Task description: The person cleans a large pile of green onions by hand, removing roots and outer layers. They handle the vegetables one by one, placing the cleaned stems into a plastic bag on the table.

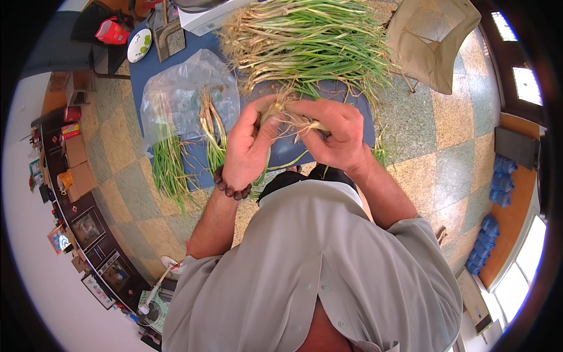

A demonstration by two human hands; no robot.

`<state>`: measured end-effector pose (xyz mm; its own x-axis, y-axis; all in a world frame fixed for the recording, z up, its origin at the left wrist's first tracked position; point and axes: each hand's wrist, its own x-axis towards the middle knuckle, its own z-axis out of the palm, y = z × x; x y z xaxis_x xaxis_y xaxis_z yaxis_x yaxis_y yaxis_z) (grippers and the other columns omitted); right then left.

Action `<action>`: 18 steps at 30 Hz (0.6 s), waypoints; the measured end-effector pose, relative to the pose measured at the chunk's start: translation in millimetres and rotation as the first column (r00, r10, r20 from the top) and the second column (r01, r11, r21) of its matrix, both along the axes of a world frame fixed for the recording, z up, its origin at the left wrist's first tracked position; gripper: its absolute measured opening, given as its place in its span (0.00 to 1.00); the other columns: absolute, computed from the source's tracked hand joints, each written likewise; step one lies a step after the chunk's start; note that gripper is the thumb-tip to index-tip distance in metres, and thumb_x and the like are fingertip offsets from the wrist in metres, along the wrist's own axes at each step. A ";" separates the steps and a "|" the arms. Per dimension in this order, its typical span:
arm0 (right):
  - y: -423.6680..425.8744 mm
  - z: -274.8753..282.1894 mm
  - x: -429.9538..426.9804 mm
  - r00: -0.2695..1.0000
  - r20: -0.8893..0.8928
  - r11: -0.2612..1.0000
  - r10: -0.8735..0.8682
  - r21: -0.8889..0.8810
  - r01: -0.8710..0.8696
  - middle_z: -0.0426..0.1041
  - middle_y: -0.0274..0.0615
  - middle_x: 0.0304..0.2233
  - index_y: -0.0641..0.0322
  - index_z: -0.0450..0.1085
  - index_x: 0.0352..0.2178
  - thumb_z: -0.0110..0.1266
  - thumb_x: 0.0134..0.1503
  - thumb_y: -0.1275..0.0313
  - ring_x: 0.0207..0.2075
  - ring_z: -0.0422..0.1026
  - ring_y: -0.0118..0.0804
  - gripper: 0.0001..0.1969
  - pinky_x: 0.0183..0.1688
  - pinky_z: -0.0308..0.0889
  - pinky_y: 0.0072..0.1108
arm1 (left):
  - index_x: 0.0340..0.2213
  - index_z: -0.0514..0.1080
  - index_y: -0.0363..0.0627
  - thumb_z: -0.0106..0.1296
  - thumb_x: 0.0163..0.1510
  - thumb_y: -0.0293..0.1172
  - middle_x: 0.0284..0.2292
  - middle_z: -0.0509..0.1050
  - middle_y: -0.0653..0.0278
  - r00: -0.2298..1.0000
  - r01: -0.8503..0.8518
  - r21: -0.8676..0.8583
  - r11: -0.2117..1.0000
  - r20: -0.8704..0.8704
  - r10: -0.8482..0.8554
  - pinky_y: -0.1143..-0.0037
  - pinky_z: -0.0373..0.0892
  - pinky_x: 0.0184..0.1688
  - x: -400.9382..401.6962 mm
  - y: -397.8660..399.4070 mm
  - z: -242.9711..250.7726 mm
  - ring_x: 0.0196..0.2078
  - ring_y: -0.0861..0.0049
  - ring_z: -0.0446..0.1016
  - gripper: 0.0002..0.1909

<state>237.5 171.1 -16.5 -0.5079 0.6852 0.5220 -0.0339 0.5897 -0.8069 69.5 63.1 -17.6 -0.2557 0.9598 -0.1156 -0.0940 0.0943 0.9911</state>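
Both hands meet above the near part of the blue table (286, 154). My left hand (250, 141), a dark bead bracelet at its wrist, grips a scallion near its rooty bulb end (279, 105); green leaf shows below the palm. The fingertips of my right hand (336, 130) reach the same roots. A pale scallion bulb (317, 125) with stringy roots is held in its curled fingers. Beyond the hands lies a large heap of scallions (308, 48), roots to the left and green tops to the right.
Left on the table, a clear plastic bag (189, 88) lies over one scallion bundle (169, 167); a smaller bunch (212, 127) lies beside it. Behind are a plate with green pieces (140, 45), a dustpan (170, 40) and a white box (211, 20). A tan folding chair (435, 48) stands at right.
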 end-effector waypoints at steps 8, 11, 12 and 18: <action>-1.4 6.3 17.8 0.998 0.059 0.998 0.034 0.054 -0.037 0.73 0.41 0.25 0.61 0.80 0.39 0.63 0.45 0.80 0.22 0.73 0.39 0.16 0.22 0.67 0.26 | 0.56 0.70 0.32 0.48 0.70 0.28 0.39 0.68 0.69 0.936 0.076 0.023 0.997 -0.346 -0.063 0.85 0.64 0.34 1.1 1.8 6.5 0.33 0.87 0.65 0.17; -1.7 6.9 18.9 0.996 0.095 0.981 0.004 0.193 -0.023 0.71 0.39 0.28 0.60 0.80 0.40 0.65 0.43 0.81 0.21 0.71 0.36 0.18 0.22 0.67 0.25 | 0.57 0.70 0.33 0.48 0.70 0.28 0.40 0.69 0.67 0.937 0.096 -0.017 0.995 -0.335 -0.096 0.83 0.66 0.36 1.2 2.5 12.8 0.35 0.85 0.67 0.17; -2.2 7.0 18.9 0.994 0.113 0.976 -0.012 0.219 -0.013 0.72 0.38 0.29 0.60 0.80 0.40 0.66 0.43 0.81 0.22 0.72 0.35 0.19 0.22 0.68 0.26 | 0.57 0.70 0.34 0.48 0.70 0.28 0.40 0.70 0.65 0.920 0.106 0.004 0.994 -0.381 -0.096 0.81 0.67 0.37 0.4 3.0 14.4 0.36 0.83 0.68 0.17; 4.7 17.0 14.7 0.987 0.151 0.957 -0.048 0.289 0.003 0.72 0.37 0.31 0.61 0.79 0.40 0.67 0.43 0.80 0.25 0.74 0.35 0.18 0.24 0.71 0.26 | 0.54 0.71 0.36 0.50 0.64 0.22 0.40 0.72 0.51 0.825 0.135 0.116 0.984 -0.564 -0.046 0.68 0.70 0.43 2.3 5.1 17.3 0.40 0.56 0.72 0.17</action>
